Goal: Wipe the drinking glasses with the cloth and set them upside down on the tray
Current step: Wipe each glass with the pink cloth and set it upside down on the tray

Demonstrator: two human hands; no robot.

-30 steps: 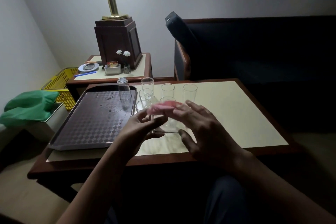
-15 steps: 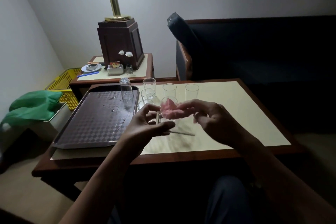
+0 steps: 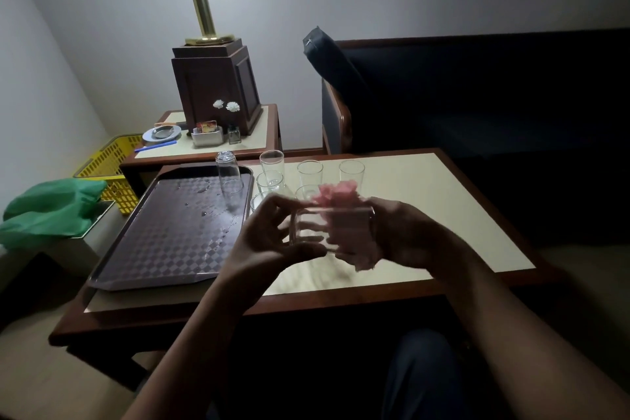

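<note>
Sideways, both hands hold a clear glass [image 3: 332,230] stuffed with pink cloth [image 3: 335,194].

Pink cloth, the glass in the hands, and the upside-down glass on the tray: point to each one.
pink cloth [image 3: 335,193]: head view, on the bunched part above the held glass.
held glass [image 3: 313,228]: head view, on its clear side wall.
upside-down glass [image 3: 229,177]: head view, on the middle of its wall.

glass [image 3: 327,232]: clear, tipped sideways in mid-air, near centre | cloth [image 3: 335,193]: pink, bunched against it | tray [image 3: 163,242]: brown checked, wet, left | upturned glass [image 3: 229,177]: tray's far right corner | upright glasses [image 3: 309,174]: clustered just right of tray
</note>
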